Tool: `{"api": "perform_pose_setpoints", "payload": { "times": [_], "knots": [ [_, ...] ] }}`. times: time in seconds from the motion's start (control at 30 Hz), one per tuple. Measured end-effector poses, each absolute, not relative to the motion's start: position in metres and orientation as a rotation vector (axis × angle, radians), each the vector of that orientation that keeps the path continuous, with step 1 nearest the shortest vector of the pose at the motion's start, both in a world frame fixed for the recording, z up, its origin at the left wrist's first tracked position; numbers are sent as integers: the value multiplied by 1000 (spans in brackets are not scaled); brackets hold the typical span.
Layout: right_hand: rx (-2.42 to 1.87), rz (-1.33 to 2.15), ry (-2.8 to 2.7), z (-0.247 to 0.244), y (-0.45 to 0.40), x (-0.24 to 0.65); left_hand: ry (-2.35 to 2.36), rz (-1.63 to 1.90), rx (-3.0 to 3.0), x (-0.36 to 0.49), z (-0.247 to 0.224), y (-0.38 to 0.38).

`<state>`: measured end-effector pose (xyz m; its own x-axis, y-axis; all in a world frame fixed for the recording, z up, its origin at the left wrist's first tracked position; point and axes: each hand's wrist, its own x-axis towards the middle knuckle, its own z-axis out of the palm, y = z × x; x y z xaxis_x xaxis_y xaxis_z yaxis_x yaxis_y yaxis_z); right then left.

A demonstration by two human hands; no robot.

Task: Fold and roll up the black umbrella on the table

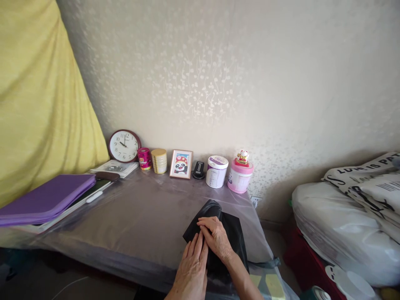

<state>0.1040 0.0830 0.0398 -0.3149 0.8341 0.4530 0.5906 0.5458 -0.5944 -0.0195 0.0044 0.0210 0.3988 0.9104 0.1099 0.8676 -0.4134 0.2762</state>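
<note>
A black, folded piece of smooth material [234,233] lies near the front right part of the covered table. My left hand [194,260] rests at its left part with fingers stretched out and lying flat. Across the middle of the black material lies my right hand [216,236], its fingers bent together and its fingertips touching the left hand's fingertips. Whether the right fingers pinch any of the material is hidden.
Along the wall stand a round clock [125,146], a magenta tin [144,158], a yellow tin [159,161], a framed panda picture [181,164], a white tub [216,171] and a pink tub [240,176]. Purple folders [50,196] lie left; a large white bag [337,221] sits right.
</note>
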Motion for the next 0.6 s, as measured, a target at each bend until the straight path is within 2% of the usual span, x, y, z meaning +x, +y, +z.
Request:
{"api": "perform_pose_setpoints", "payload": {
  "times": [0.37, 0.6],
  "knots": [
    [-1331, 171, -2152, 25, 141, 115, 1584, 205, 2313, -16, 26, 7],
    [-1600, 225, -2122, 26, 176, 117, 1615, 137, 2215, -15, 32, 7]
  ]
}}
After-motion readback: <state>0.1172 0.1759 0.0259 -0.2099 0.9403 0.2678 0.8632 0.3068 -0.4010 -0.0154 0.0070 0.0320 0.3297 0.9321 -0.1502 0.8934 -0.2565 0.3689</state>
